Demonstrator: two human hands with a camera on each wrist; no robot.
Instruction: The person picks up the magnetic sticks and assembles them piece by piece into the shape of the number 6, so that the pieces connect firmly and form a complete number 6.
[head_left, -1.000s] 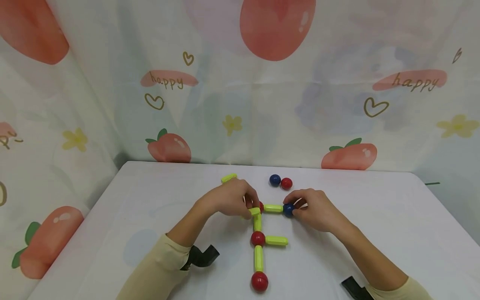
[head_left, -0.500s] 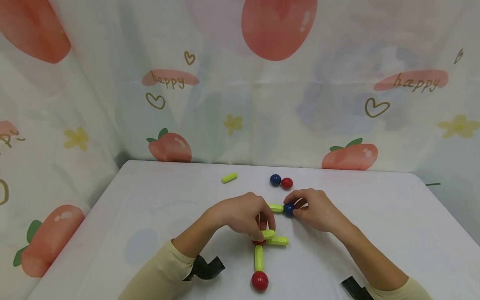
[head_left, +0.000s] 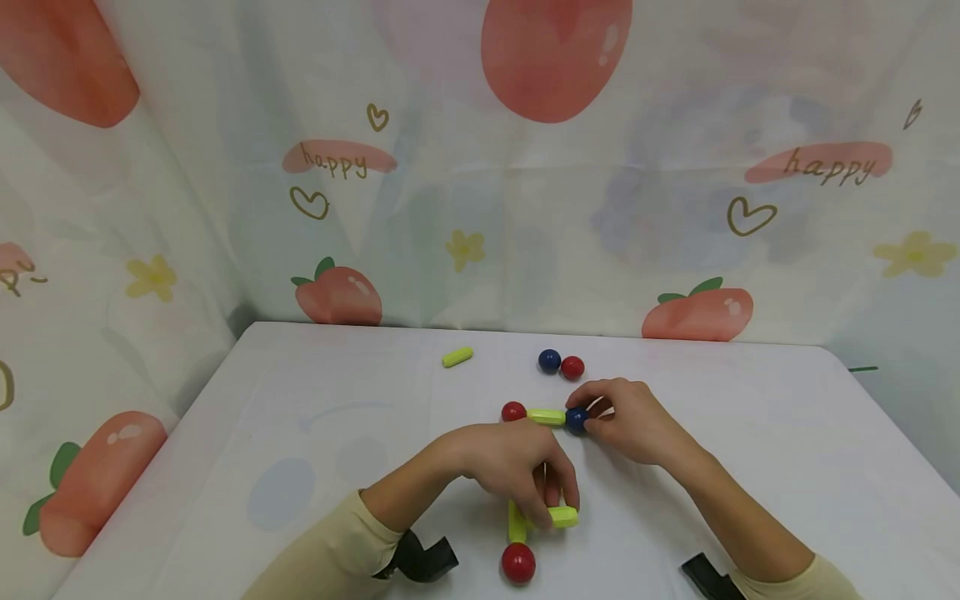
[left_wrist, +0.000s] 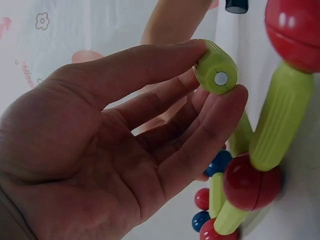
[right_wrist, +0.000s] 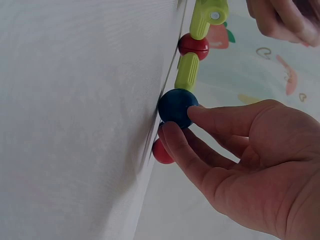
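Note:
My left hand [head_left: 517,462] pinches a yellow-green magnetic rod [left_wrist: 217,70] between thumb and fingertips, above the front rod [head_left: 517,523] of a ball-and-rod figure. A large red ball [head_left: 518,562] ends that rod nearest me. The figure's middle red ball [left_wrist: 252,181] shows in the left wrist view but is hidden behind the hand in the head view. At the far corner, a red ball [head_left: 513,411] joins a rod [head_left: 546,417] running right to a blue ball [head_left: 576,420]. My right hand [head_left: 633,421] holds this blue ball with thumb and fingers.
Farther back on the white table [head_left: 360,367] lie a loose yellow-green rod [head_left: 457,357], a second blue ball [head_left: 549,360] and a red ball [head_left: 572,367] close beside it. A patterned cloth [head_left: 525,208] hangs behind the table's back edge.
My left hand has come toward me with its rod, from beside the far corner ball to above the front rod. The right hand keeps its hold on the blue ball.

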